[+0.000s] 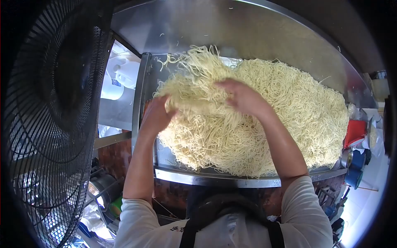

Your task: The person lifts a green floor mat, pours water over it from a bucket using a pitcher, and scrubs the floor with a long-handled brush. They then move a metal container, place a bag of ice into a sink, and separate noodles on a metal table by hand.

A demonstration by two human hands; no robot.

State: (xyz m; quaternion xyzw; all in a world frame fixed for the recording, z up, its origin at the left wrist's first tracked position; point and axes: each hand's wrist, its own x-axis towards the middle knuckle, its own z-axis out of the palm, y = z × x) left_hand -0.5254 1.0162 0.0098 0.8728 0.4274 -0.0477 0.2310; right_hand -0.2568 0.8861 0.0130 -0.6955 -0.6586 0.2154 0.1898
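Observation:
A long, deep heap of pale yellow noodles covers much of a metal worktop tray. At the heap's left end, a loose bunch of noodles is up above the rest, its strands spread and blurred by motion. My left hand is at the left edge of the noodles, thumb and fingers apart. Over the noodles on the other side of the bunch is my right hand, fingers stretched out and slightly blurred. Neither hand is closed around the strands; some fingertips are hidden among them.
A large fan with a wire guard stands close on the left. White plastic jugs sit beyond the tray's left rim. A metal back panel rises behind the noodles. A red item and a blue container are at the right.

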